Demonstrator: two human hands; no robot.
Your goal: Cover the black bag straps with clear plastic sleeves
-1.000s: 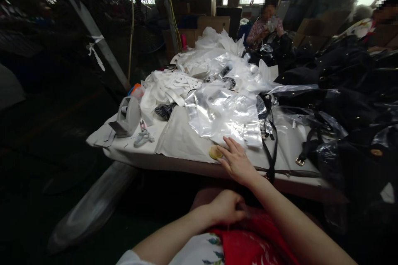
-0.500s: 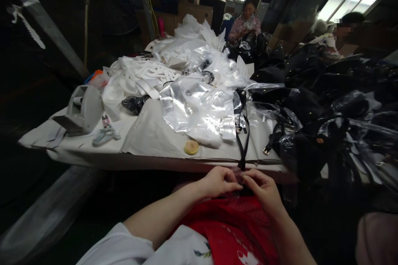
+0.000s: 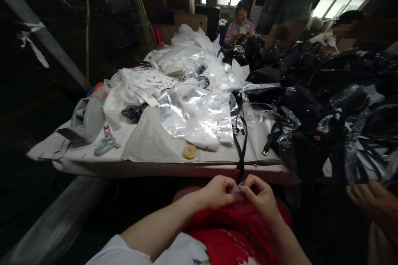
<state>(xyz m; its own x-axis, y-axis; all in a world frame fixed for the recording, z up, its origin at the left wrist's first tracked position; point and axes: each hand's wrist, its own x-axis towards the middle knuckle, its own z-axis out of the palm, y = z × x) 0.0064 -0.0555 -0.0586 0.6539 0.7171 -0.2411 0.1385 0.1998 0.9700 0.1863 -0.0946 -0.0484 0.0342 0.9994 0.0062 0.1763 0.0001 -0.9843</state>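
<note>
Head view: my right hand [image 3: 259, 199] has left the yellow tin [image 3: 189, 151] and joined my left hand [image 3: 219, 192], both pinched closed on seemingly clear film [image 3: 239, 190] before the table's [image 3: 144, 143] near edge, so both can work it.

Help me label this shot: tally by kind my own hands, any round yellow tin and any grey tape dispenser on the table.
Own hands: 2 (left hand, right hand)
Round yellow tin: 1
Grey tape dispenser: 1
Total: 4
</note>
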